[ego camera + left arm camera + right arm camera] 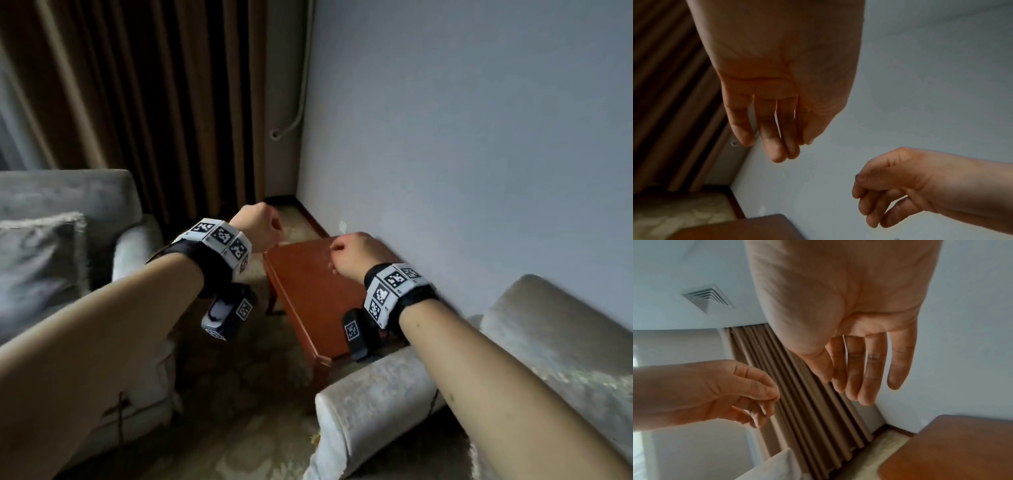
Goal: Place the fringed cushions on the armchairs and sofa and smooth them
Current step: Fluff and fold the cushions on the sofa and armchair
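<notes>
A grey fringed cushion [37, 260] leans upright against the back of the grey armchair [68, 195] at the far left. The pale velvet arm of a second seat [376, 394] fills the lower right; no cushion shows on it. My left hand [260, 222] and right hand [356, 250] hang in the air over a wooden side table [308, 291], a short gap between them, both empty. In the left wrist view my left hand [777, 129] has relaxed fingers pointing down. The right wrist view shows my right hand [859, 369] loose and bare as well.
The side table stands in the corner between the two seats, against a pale wall [462, 137]. Brown curtains [154, 102] hang behind the left armchair. A white pipe [294, 116] runs down the corner. Patterned carpet [239, 394] lies between the seats.
</notes>
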`<state>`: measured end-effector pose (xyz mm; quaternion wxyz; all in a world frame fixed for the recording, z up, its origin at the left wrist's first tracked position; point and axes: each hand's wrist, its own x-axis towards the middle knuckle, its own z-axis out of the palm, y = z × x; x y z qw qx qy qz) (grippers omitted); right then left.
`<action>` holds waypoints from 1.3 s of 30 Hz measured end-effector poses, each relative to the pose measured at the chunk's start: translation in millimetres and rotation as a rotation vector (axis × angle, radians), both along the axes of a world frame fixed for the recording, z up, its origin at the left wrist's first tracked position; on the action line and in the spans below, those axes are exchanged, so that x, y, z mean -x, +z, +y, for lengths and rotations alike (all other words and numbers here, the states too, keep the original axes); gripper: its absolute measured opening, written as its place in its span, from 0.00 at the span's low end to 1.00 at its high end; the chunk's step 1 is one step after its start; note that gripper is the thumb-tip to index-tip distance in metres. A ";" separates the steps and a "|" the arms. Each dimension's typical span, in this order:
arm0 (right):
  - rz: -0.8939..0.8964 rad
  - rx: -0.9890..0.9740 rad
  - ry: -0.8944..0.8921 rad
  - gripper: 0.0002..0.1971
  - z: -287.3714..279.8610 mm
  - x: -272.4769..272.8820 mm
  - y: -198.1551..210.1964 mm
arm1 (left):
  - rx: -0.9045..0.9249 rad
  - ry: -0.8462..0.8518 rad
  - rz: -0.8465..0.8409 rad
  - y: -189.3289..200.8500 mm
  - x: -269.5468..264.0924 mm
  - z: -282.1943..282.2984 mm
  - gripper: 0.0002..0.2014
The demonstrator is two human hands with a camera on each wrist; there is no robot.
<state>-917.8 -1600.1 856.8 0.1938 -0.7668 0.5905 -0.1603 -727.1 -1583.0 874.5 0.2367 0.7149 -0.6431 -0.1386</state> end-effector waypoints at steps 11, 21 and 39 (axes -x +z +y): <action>-0.078 -0.070 0.343 0.12 5.3 -284.6 -20.5 | 0.014 0.472 0.045 -25.5 -262.7 106.1 0.06; -0.010 -0.099 0.639 0.12 -28.8 -507.8 -37.4 | 0.056 0.794 0.216 -40.2 -445.3 121.3 0.06; 0.228 -0.146 0.856 0.12 -134.9 -866.4 -100.8 | -0.019 1.305 0.565 -93.4 -761.6 83.5 0.12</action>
